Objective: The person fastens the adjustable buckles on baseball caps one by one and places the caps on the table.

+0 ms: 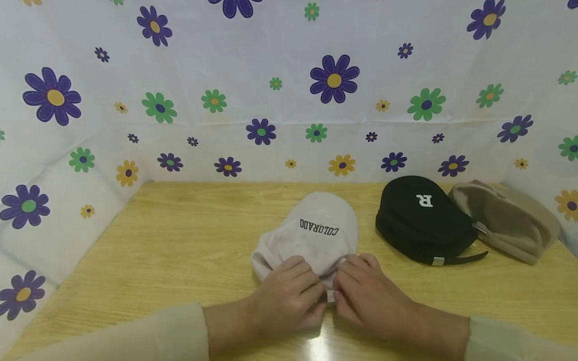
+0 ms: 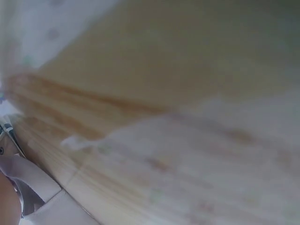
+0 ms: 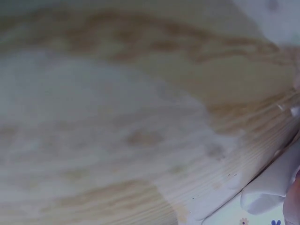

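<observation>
A pale grey cap (image 1: 322,210) with COLORADO lettering lies on the wooden table in front of me, the letters appearing upside down. My left hand (image 1: 286,298) grips its near edge with curled fingers. Beside it, my right hand (image 1: 372,298) pinches the same edge a little to the right. Between the two hands shows a small light clasp (image 1: 330,296) on the cap's strap. Only a piece of the cap (image 2: 58,208) and a bit of finger appear in the left wrist view. A fold of the cap (image 3: 267,197) is at the right wrist view's lower corner.
Right of the pale cap sits a black cap (image 1: 406,220) with a white R and a loose strap end. A tan cap (image 1: 510,215) lies against it, farther right. White flowered cloth (image 1: 271,45) stands behind the table (image 1: 180,235) and along its sides.
</observation>
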`<state>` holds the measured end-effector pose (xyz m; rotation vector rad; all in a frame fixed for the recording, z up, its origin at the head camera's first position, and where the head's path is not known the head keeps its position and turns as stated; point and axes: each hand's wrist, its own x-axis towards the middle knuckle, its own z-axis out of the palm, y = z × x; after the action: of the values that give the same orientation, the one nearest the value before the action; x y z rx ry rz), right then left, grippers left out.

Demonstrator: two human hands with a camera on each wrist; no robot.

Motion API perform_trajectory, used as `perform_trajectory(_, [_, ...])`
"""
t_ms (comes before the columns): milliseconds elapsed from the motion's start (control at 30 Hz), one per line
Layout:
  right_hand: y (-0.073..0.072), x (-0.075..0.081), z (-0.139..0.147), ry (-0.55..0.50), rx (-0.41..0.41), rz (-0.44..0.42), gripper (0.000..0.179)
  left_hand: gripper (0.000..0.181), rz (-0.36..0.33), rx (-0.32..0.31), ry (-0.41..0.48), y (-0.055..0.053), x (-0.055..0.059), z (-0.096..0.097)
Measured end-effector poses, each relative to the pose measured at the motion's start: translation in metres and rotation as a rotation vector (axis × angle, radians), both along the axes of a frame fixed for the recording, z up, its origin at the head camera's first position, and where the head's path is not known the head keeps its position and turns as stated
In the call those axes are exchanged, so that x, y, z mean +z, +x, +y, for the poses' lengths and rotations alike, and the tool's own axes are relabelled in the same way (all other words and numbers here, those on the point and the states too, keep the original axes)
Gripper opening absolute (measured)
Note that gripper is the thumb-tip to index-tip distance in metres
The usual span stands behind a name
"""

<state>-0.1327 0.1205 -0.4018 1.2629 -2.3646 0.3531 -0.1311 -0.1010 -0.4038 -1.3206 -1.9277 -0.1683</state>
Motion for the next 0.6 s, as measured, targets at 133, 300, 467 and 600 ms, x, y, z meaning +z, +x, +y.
perform_trajectory(133, [-0.0014,0.0014,0.0001,-0.012,-0.005,-0.040,0.008,0.013,-0.004,-0.004,-0.006,-0.0015,0.0013,-0.0013])
perform_trajectory(300, [-0.0021,0.0016,0.0011,-0.059,0.032,-0.088,0.003,0.017,0.006,-0.007,-0.011,-0.0026,0.0006,-0.0024])
perform_trajectory(467, [-0.0032,0.0020,0.0015,-0.101,0.124,-0.024,0.019,0.020,0.014,-0.009,-0.010,-0.0035,0.0000,-0.0030])
perform_trajectory(600, [-0.0034,0.0025,0.0001,-0.131,0.159,0.031,0.023,0.020,0.014,-0.010,-0.007,-0.0039,0.0004,-0.0027])
